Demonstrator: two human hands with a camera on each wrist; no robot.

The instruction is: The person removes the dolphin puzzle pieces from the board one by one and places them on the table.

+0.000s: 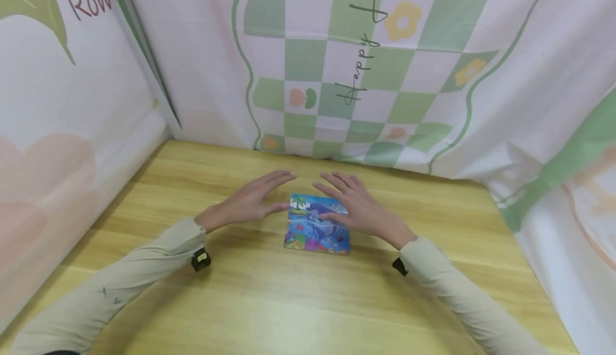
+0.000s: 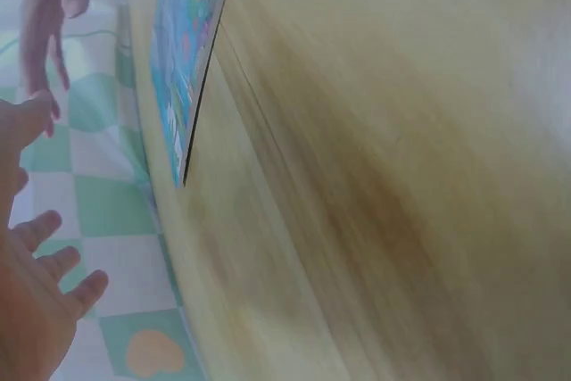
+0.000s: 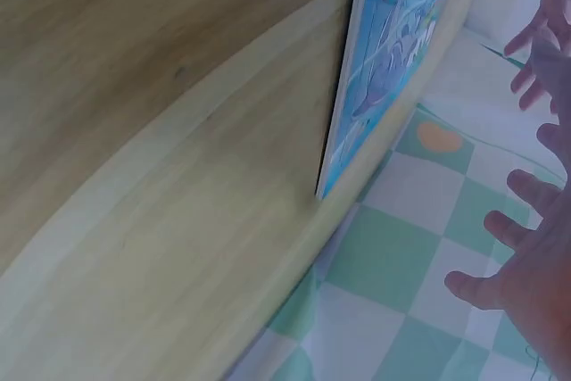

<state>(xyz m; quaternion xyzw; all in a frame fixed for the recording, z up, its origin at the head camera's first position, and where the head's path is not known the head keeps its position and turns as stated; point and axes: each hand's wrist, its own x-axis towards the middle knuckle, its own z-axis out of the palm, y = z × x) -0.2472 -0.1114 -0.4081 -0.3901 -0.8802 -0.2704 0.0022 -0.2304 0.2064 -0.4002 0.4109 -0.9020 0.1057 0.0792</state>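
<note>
A flat, square picture board [image 1: 308, 237], which looks like a children's puzzle, lies on the table with a dolphin, sea and palm tree printed on it. Its thin edge shows in the left wrist view, where the board [image 2: 186, 51] stands out against the wood. My left hand [image 1: 247, 200] is at its left side, fingers extended, thumb tip close to the board's upper left edge. Over its upper right part reaches my right hand [image 1: 363, 205], fingers spread, hiding that corner. Neither hand grips anything. The right wrist view shows the board [image 3: 388, 60] beside the spread fingers.
The wood-grain table [image 1: 269, 301] extends around the board. A green-and-white checked curtain [image 1: 346, 66] hangs along the back edge, and printed white cloth [image 1: 58, 109] closes off the left side. More cloth [image 1: 568, 269] hangs at the right.
</note>
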